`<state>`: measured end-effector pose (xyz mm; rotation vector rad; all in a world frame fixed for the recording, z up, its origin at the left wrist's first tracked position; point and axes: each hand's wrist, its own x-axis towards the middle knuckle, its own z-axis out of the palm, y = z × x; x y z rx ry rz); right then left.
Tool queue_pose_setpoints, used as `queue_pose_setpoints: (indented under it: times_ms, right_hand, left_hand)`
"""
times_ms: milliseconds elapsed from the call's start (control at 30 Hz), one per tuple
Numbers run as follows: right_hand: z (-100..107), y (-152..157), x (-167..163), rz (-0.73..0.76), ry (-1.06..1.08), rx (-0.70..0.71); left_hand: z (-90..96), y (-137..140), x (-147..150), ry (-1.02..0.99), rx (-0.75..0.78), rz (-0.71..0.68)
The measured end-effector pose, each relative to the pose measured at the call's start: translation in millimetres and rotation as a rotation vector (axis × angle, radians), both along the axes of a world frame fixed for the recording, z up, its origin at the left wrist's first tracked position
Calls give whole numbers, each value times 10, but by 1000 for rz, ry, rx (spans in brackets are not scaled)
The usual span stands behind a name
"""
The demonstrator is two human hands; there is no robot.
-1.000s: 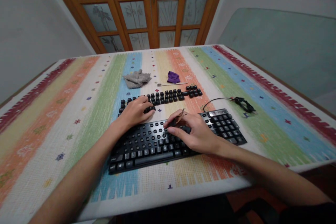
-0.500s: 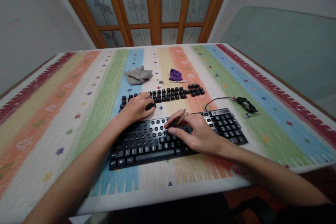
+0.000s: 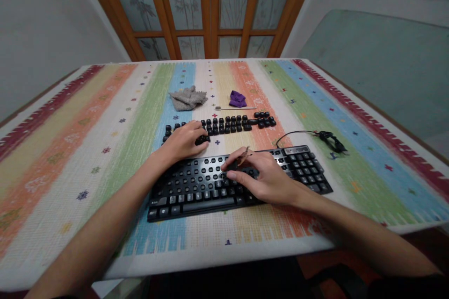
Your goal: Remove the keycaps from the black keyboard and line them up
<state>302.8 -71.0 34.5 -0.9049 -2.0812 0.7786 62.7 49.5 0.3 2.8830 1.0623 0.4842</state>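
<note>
A black keyboard [image 3: 206,205] lies in front of me, tilted slightly. Its upper left rows show bare key posts, while the bottom row and number pad carry keycaps. Beyond it, loose black keycaps [image 3: 233,124] stand in rows on the cloth. My left hand [image 3: 185,142] reaches into the left part of these rows, thumb and fingers closed about a black keycap [image 3: 202,140]. Over the middle of the keyboard, my right hand [image 3: 264,175] is closed, with a small black piece, seemingly a keycap [image 3: 232,165], between thumb and forefinger. A thin brownish item [image 3: 244,156] sticks up among its fingers; its kind is unclear.
Behind the keycaps lie a crumpled grey cloth [image 3: 188,99], a purple cloth [image 3: 237,99] and a thin brush [image 3: 235,108]. The keyboard's bundled cable [image 3: 331,141] rests at the right. A striped tablecloth [image 3: 119,149] covers the table. Wooden glazed doors [image 3: 210,14] stand behind.
The whole view has shifted slightly, moving the scene a little to the right and up. Both hands hold nearly the same pose over the same spots.
</note>
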Motion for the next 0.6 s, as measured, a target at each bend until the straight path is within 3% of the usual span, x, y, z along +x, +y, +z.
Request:
queue_pose_setpoints:
  times_ms: [333,600]
  right_hand:
    - [-52,-18,-12,56,-77,35]
    - [-99,-30,-36,41,-82,29]
  left_hand:
    - [118,-172,-121,-86,9,-21]
    - [53,-450,-300,-147,-93,-55]
